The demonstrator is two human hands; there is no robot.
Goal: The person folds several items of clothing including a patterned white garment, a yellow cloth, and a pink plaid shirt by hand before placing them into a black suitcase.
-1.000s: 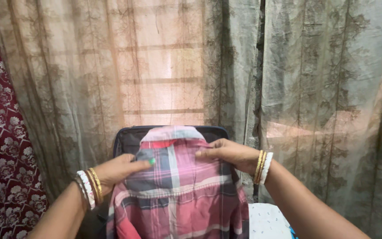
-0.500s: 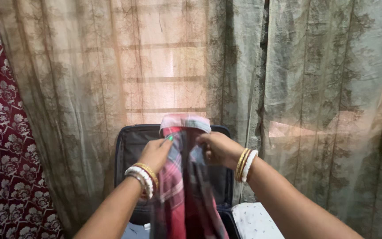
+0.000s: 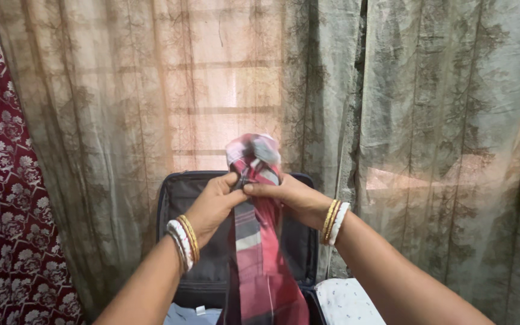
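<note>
Shirt-folding is the step in hand: a pink, red and grey plaid cotton shirt (image 3: 260, 241) hangs doubled lengthwise, pinched just below its collar by both hands. Left hand (image 3: 215, 201) and right hand (image 3: 284, 195) are closed on the cloth, fingertips meeting at the fold. To do this well, keep the shoulder seams matched and let the cloth hang straight under the hands. Behind the hands stands the open lid of a dark fabric suitcase (image 3: 179, 204); its contents below the wrists are probably folded clothes.
</note>
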